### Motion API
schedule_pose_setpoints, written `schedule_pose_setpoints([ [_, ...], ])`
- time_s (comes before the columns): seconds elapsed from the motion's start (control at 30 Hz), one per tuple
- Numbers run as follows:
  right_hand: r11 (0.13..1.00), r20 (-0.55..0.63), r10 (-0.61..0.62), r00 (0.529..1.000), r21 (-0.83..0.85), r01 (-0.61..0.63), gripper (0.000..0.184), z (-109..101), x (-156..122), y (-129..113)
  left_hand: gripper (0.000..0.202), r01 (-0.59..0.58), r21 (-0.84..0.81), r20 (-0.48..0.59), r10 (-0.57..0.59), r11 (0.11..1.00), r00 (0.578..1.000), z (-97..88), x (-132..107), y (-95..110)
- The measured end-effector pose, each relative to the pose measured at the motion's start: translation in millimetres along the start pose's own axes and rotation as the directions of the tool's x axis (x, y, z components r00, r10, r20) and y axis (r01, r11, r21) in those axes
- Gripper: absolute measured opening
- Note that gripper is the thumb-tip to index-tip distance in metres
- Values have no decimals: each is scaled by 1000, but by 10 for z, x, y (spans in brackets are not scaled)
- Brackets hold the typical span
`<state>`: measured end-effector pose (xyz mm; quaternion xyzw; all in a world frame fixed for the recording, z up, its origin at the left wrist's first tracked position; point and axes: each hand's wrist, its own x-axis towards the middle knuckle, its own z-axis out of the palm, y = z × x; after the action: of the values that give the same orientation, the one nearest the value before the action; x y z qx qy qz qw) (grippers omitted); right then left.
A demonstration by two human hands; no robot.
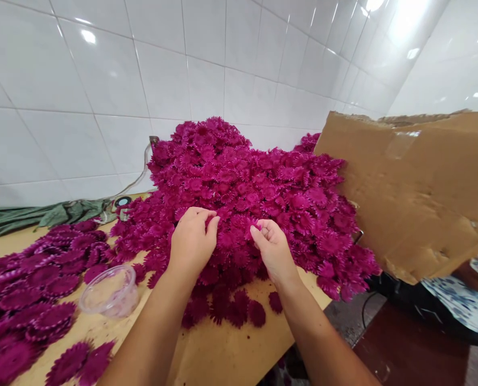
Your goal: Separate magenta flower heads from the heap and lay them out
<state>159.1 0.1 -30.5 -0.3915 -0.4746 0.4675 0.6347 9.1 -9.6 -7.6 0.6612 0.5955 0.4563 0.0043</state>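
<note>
A large heap of magenta flower heads (239, 182) with toothed petal edges rises in front of me; I cannot tell whether they are real or artificial. My left hand (194, 236) is at the front of the heap with its fingers curled and thumb close to the index fingertip. Whatever may be between those fingertips is hidden. To its right, my right hand (273, 246) pinches the edge of a magenta flower (247, 228) between thumb and index finger. The two hands are a short distance apart.
Flat magenta flower discs (41, 284) lie spread at the left, beside a clear plastic tub (109, 292). A cardboard sheet (416, 193) leans at the right, with part of another person (464, 300) below it. Green cloth (49, 213) and a cable run along the tiled wall.
</note>
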Motion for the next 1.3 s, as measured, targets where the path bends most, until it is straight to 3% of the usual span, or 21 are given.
schedule_pose_setpoints([
  [0.07, 1000, 12, 5, 1000, -2, -5, 26, 17, -15, -17, 21, -14, -128, 29, 18, 992, 999, -11, -17, 118],
  [0.13, 1000, 33, 21, 999, 17, -21, 28, 33, -32, -48, 19, 11, -292, 124, 27, 956, 992, 6, -39, 215],
  [0.27, 993, 65, 68, 996, 96, -74, 34, 35, -48, -100, 13, 204, -519, 347, -13, 830, 938, 87, -94, 322],
  [0.33, 987, 62, 97, 993, 125, -104, 37, 29, -43, -100, 10, 260, -551, 390, -31, 793, 920, 134, -127, 353],
  [0.47, 982, 43, 90, 995, 160, -96, 41, 35, -85, -81, 11, 249, -511, 293, -106, 823, 950, 208, -154, 375],
  [0.57, 990, -32, -18, 999, 138, 23, 37, 16, -227, -106, 15, 269, -444, 129, -236, 855, 963, 175, -63, 264],
  [0.63, 992, -106, -106, 989, 64, 113, 32, -49, -318, -135, 17, 324, -397, -35, -367, 859, 930, 93, 27, 138],
  [0.7, 987, -154, -154, 976, -59, 147, 29, -144, -318, -142, 17, 363, -370, -103, -426, 855, 899, 13, 97, 38],
  [0.77, 982, -129, -129, 983, -152, 109, 31, -225, -196, -111, 12, 352, -348, -105, -409, 869, 906, 0, 136, 15],
  [0.83, 984, -59, -54, 997, -172, 43, 33, -269, 3, -60, 23, 237, -250, -25, -251, 939, 968, 64, 163, 62],
  [0.97, 968, -131, -77, 988, -247, 43, 30, -315, 322, -27, 44, 88, 20, 128, -89, 996, 988, 150, 214, 203],
  [1.03, 965, -144, -40, 989, -263, 1, 33, -349, 370, -49, 40, 9, 63, 199, -21, 998, 980, 43, 224, 228],
  [1.13, 957, -148, 24, 989, -283, -66, 36, -381, 360, -70, 34, -35, 53, 311, 17, 998, 950, -314, 192, 176],
  [1.23, 956, -178, 45, 983, -278, -95, 36, -373, 346, -58, 32, 4, 141, 220, -35, 990, 975, -795, 89, 1],
  [1.3, 952, -208, 68, 976, -279, -126, 36, -373, 358, -40, 30, 95, 210, 122, -122, 973, 985, -1121, -28, -189],
])
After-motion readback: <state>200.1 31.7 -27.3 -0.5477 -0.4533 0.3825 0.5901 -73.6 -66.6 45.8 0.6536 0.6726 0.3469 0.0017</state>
